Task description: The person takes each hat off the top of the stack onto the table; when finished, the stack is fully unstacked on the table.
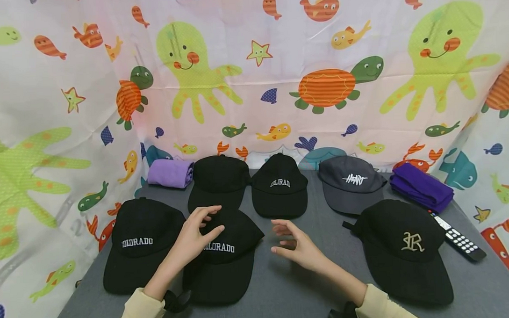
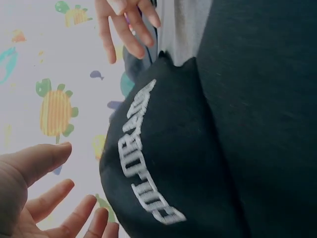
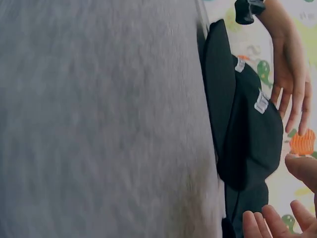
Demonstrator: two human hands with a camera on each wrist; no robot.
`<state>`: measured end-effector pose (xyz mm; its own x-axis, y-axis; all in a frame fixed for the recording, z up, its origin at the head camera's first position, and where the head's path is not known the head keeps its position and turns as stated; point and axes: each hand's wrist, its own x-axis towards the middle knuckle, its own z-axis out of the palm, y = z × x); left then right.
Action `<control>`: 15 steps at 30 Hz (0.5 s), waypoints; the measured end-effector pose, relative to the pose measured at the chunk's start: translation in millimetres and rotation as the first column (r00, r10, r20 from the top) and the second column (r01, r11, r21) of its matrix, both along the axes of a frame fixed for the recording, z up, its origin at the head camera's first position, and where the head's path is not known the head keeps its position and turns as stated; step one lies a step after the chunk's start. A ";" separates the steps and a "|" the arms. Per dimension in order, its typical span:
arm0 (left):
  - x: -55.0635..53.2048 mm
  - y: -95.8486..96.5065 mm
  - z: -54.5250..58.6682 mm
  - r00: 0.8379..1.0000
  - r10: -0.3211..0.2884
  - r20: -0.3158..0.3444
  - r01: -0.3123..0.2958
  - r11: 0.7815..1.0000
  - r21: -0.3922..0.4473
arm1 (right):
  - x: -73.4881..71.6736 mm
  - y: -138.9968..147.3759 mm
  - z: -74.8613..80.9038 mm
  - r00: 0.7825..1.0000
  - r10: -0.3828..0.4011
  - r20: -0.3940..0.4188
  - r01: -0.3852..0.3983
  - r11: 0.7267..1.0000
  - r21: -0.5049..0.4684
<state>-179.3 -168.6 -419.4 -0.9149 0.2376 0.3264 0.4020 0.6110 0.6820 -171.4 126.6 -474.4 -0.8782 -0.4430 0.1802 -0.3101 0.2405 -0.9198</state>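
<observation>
My left hand [image 1: 195, 236] hovers over a black cap [image 1: 225, 277] lettered COLORADO, its fingers loosely bent and nothing in them. In the left wrist view the lettered front of that black cap [image 2: 163, 134] fills the middle, and the fingers stand apart from it. To the right, my right hand [image 1: 297, 246] is held above the grey table with relaxed, spread fingers, also holding nothing. Another COLORADO cap [image 1: 145, 240] lies left of the left hand. A black cap with a gold R [image 1: 409, 252] lies to the right of the right hand.
Along the back stand a rolled lilac cloth [image 1: 171, 173], a plain-looking black cap [image 1: 219, 179], a smaller COLORADO cap [image 1: 279, 186], a dark grey HEART cap [image 1: 352, 181] and a folded purple cloth [image 1: 421, 186]. A remote control [image 1: 461, 238] lies at the right. A sea-animal curtain [image 1: 252, 84] encloses the grey table [image 1: 324, 236].
</observation>
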 end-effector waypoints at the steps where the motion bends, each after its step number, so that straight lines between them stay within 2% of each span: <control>1: -2.3 3.3 0.9 1.000 -0.012 -0.004 0.012 1.000 0.002 | -1.5 2.1 0.5 1.000 -0.005 -0.012 0.005 1.000 0.005; 9: -21.0 30.9 11.8 0.995 -0.104 0.012 0.104 0.995 -0.001 | -18.6 15.2 4.5 0.995 -0.074 -0.071 0.076 0.997 0.029; 15: -38.0 49.8 15.8 0.989 -0.142 0.030 0.143 0.989 -0.035 | -33.3 24.0 7.7 0.984 -0.128 -0.122 0.136 0.989 0.057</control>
